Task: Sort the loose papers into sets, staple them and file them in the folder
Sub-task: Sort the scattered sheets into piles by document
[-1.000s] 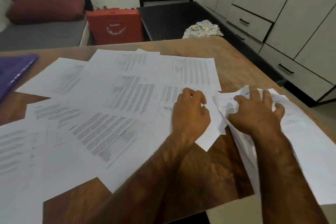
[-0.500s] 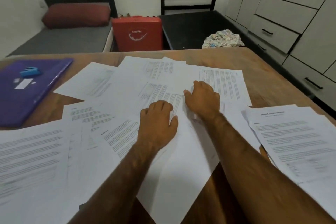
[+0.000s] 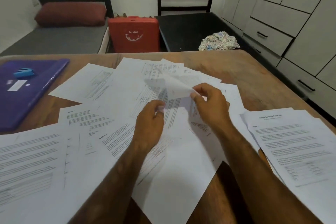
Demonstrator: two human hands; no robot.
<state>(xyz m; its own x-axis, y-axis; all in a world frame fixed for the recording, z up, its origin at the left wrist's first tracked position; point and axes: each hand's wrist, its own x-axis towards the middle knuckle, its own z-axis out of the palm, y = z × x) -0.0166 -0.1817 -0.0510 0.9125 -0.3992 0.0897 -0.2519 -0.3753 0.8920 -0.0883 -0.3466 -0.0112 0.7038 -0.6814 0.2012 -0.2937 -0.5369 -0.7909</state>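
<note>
Lifted sheet (image 3: 175,85): near corner pinched in right grip (image 3: 209,105), body curling up and away toward far table (image 3: 254,78) edge. Left grip (image 3: 150,125): fingers curled just beside, on loose papers (image 3: 101,125); hold unclear. Separate stack (image 3: 294,143) lies rightward, nearest the right grip

Head-worn camera looks forward and down, close over table (image 3: 254,82).
</note>
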